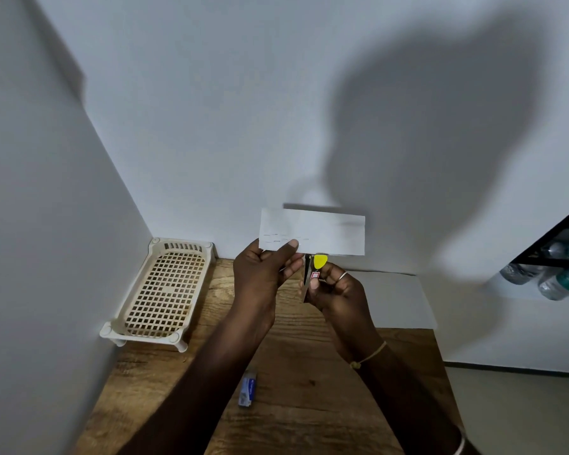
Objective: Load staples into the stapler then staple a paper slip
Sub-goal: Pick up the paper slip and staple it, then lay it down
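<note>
White paper slip (319, 229), held above the desk (293, 372), is pinched at its lower left by the left hand (263, 274). The right hand (339, 290) grips the stapler (309, 274) at the slip's bottom edge. Loading seems done; the squeeze probably remains.

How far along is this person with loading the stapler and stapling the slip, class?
Loading looks done: the staple box lies set aside on the table. In hand: the left hand pinches the paper slip upright, and the right hand grips the stapler at the slip's bottom edge. Left: probably pressing the staple through; none is visible in the slip.
</note>
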